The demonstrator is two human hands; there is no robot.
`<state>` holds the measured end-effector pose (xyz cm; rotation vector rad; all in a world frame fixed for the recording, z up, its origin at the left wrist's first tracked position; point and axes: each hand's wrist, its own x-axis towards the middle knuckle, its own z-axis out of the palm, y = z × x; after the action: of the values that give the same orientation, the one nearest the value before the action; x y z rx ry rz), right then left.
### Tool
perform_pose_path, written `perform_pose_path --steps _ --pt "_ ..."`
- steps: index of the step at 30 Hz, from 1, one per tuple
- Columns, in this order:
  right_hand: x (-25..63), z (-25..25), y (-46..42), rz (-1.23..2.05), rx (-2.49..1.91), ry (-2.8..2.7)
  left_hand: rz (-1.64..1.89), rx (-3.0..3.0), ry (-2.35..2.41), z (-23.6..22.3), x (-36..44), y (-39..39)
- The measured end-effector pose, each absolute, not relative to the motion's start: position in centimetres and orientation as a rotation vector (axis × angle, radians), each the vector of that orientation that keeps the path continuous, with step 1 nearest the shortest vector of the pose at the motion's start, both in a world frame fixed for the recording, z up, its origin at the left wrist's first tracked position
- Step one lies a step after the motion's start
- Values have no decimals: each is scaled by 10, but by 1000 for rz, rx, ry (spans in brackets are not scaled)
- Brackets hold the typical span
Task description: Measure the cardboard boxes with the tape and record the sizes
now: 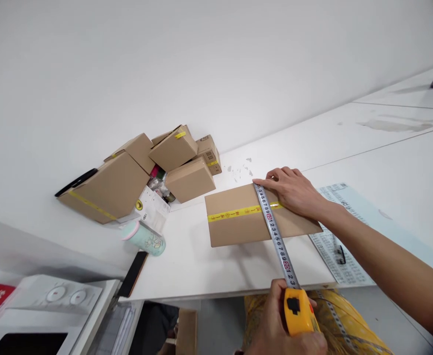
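Note:
A tape measure (299, 311) with a yellow-orange case sits in my left hand (271, 325), whose fingers are closed around it at the table's near edge. Its silver blade (275, 231) runs out across the top of a brown cardboard box (234, 231) sealed with yellow printed tape. At the box's far edge, the thumb of my right hand (293, 192) presses on the blade's end. That hand's other fingers are curled by the far edge, partly hidden. The numbers up to the low twenties show on the blade beside the case.
Several cardboard boxes (190, 180) are piled against the wall at left. A mint-green tumbler (146, 239) stands near white papers (153, 209). On the right, a pale blue printed mat (349, 251) bears a small black object (341, 254). A white appliance with knobs (49, 301) is at lower left.

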<state>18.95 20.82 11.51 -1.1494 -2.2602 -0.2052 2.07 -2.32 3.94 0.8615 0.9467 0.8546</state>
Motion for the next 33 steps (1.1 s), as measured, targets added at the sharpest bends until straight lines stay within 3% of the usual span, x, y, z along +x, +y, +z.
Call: perform_pose_path --steps 14,19,26,29,33 --pt "188 111 206 -179 -1193 -2122 880 832 935 41 17 -26" --pt "190 104 184 -289 -1054 -2032 1126 953 1044 51 -4 -28" --pt "190 59 120 -487 -848 -2026 960 1230 1302 50 -26 -24" --pt "195 39 103 -346 -865 -2048 719 1347 1489 48 -25 -26" --pt "215 53 90 167 -1031 -1699 420 1529 1571 51 -18 -24"
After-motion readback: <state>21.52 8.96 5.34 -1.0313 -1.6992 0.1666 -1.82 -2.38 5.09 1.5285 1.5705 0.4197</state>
